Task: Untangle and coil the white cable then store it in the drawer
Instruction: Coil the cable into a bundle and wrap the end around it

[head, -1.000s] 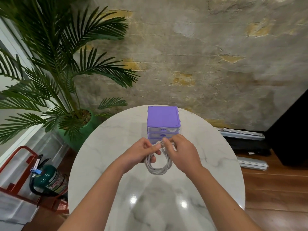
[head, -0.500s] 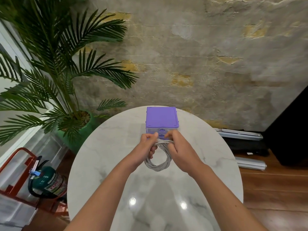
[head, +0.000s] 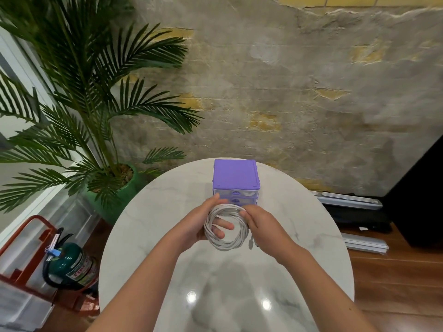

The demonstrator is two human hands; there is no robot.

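Observation:
The white cable [head: 236, 243] is wound into a round coil of several loops, held above the round marble table [head: 148, 236]. My left hand [head: 200, 224] grips the coil's left side, with fingers passing through its middle. My right hand [head: 262, 227] pinches the coil's upper right side with thumb and fingers. A plug end hangs by my right palm. Just behind the coil stands the small purple drawer unit [head: 235, 174] with clear drawers, all closed; its lower drawers are partly hidden by my hands.
A palm in a green pot [head: 127, 190] stands left of the table. A green fire extinguisher [head: 72, 264] in a red stand sits on the floor at lower left. Grey rails [head: 347, 200] and a black object lie on the wooden floor at right.
The coil has turned flatter toward the camera and opened into a wider ring. My left fingers now pass through its middle. My right hand has shifted to its upper right edge.

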